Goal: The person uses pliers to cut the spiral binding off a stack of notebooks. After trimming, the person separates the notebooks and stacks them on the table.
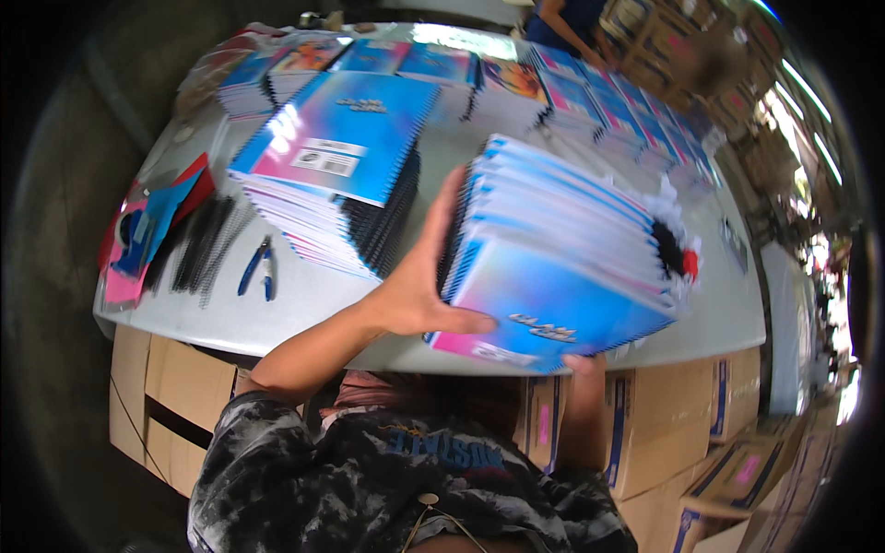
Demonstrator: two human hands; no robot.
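Observation:
Between my two hands, over the table's near edge, is a thick stack of spiral notebooks (572, 295) with blue and pink covers, tilted so the page edges show. My left hand (415, 290) grips its left side by the black coils, the thumb over the front cover. My right hand (584, 366) holds the stack from its lower edge; only the thumb tip shows, the other fingers are hidden. To the left stands a tall pile of similar notebooks (341, 138), black coils on its right side. Blue-handled pliers (258, 269) lie near this pile.
More notebook stacks (512, 83) line the far side of the white table (323, 309). Loose black coils (207, 244) and coloured sheets (175, 207) lie at the left. Cardboard boxes (668, 415) stand below the near edge. Another person's arm (567, 28) is at the far side.

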